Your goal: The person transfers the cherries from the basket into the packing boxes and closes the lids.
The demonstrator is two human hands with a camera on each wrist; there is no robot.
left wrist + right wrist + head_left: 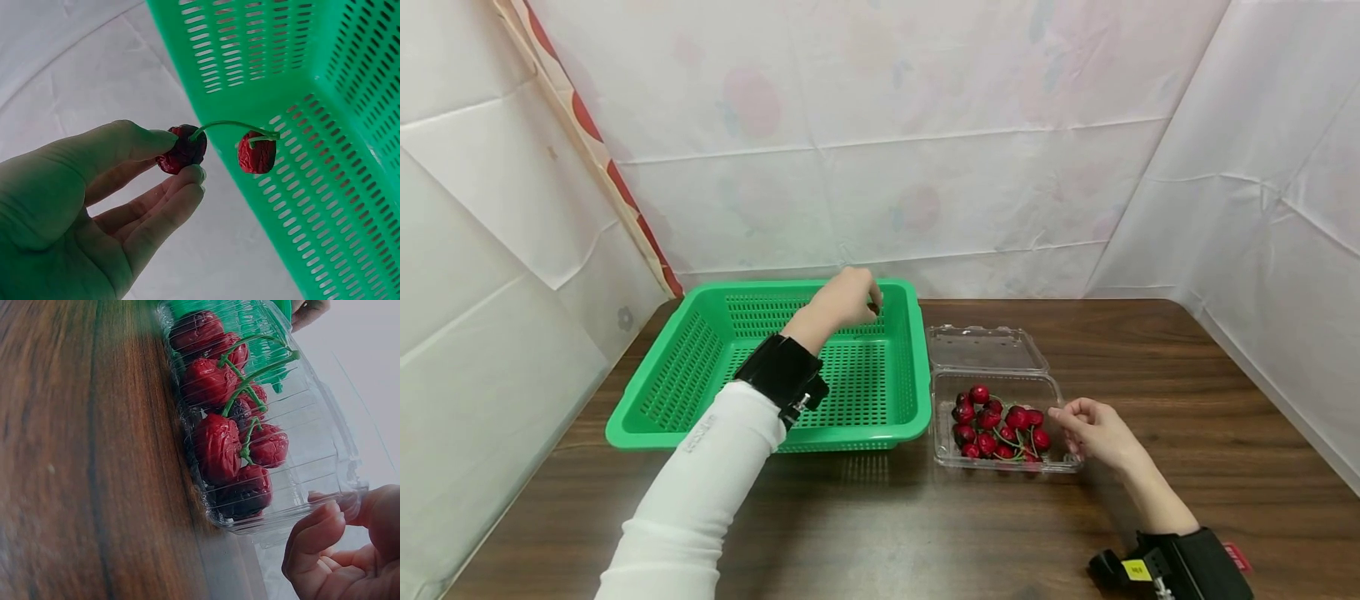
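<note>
My left hand is over the back right part of a green plastic basket. In the left wrist view, its thumb and fingers pinch a dark red, wrinkled cherry. A green stem joins it to a second cherry, which hangs free. My right hand pinches the right rim of a clear plastic clamshell box. Several red cherries with green stems lie heaped in that box. From the head view, the cherry in my left hand is mostly hidden by the fingers.
The box's clear lid is folded back behind it. Basket and box stand side by side on a brown wooden table. White patterned sheets enclose the table at the back and both sides.
</note>
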